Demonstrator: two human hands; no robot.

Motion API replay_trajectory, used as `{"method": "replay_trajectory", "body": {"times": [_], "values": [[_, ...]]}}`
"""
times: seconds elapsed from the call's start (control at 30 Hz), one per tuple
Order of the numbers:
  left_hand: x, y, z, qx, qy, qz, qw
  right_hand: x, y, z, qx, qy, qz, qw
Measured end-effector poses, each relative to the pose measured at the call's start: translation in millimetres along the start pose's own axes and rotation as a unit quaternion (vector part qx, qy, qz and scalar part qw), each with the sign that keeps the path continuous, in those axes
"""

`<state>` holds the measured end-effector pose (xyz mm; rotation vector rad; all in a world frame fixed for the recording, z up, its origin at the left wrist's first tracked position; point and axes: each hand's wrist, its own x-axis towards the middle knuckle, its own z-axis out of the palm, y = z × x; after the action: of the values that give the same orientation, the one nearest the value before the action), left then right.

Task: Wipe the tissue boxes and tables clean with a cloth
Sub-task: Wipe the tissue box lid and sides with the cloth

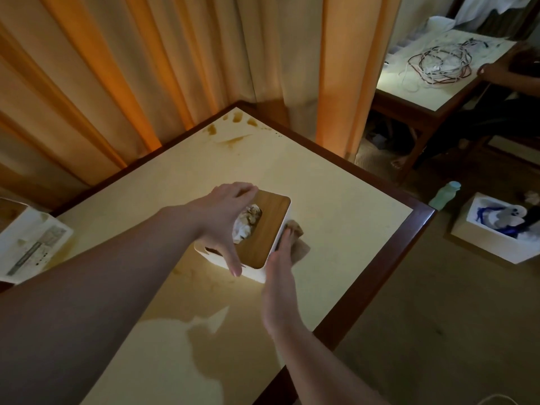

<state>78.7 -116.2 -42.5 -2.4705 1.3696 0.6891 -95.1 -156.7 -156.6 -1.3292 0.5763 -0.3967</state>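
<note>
- The curtains (146, 68), orange and beige, hang behind the table's far edges.
- The table (336, 200) has a pale yellow top and a dark wood rim; brown stains (230, 127) spot its far corner, and a wet-looking patch darkens the near part.
- A second table (409, 92) stands far right, carrying a tangle of cables (441, 61); another person's hand (486, 70) rests at its edge.
- A white carton (493, 238) sits on the floor to the right, holding white and blue items too blurred to name; a pale green bottle (447, 194) lies just beside it.
- A white device (29, 244) sits at the table's left edge.
- The tissue box (263, 229), white with a wooden lid, stands mid-table; crumpled tissue (245, 223) pokes from its slot.
- The left hand (225, 217) spans the lid, fingers curled over the far edge and thumb on the near corner, gripping the box.
- The right hand (279, 276) lies along the box's right side, its fingers fairly straight, pressing the cloth (299, 244) against that side.
- The cloth, brownish, bunches between the box and the tabletop.
</note>
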Motion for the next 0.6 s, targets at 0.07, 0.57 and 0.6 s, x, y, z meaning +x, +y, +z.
{"method": "replay_trajectory", "body": {"times": [0.07, 0.57, 0.6], "values": [[1, -2, 1, -0.003, 0.004, 0.001, 1.000, -16, 2, 7, 0.004, -0.006, -0.022, 1.000], [0, 0, 4, -0.030, 0.012, 0.004, 0.999, 11, -10, 0, 0.061, 0.019, -0.021, 0.998], [-1, 1, 4, -0.029, 0.012, 0.005, 0.999, 26, -10, -5, 0.066, 0.026, -0.010, 0.997]]}}
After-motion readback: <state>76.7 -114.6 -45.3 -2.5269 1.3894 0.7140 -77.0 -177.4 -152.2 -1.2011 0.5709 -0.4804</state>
